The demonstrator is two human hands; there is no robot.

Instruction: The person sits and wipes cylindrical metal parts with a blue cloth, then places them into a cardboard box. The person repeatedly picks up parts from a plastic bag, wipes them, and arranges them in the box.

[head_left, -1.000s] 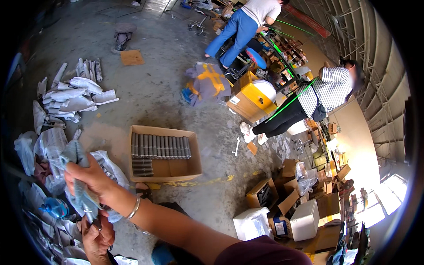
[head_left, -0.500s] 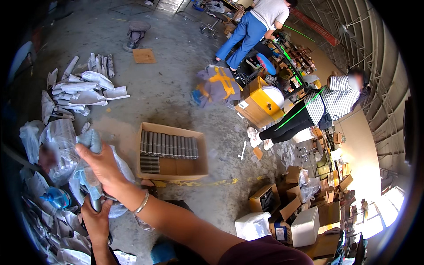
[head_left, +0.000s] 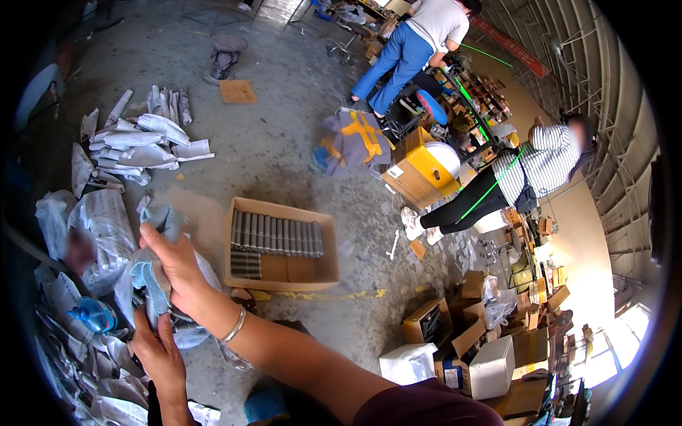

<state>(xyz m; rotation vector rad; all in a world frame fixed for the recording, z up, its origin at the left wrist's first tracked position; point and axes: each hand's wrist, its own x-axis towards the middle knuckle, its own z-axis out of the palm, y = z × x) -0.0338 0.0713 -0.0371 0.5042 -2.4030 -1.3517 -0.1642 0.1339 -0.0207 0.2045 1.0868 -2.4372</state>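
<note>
A person's right hand [head_left: 181, 273] curls its fingers around a gray-blue cloth [head_left: 150, 275], while the left hand [head_left: 160, 351] pinches the cloth's lower end between thumb and fingers; what the folds contain cannot be told. The cloth is held up to the left of a cardboard box [head_left: 302, 271] with 2 rows of gray rods [head_left: 277, 234], near a blue bottle [head_left: 96, 314], as 2 people [head_left: 405, 60] stand farther off on the concrete floor [head_left: 284, 121].

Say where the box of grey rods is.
In the head view, the box sits left of centre, right of the right hand, just above the yellow line.
</note>
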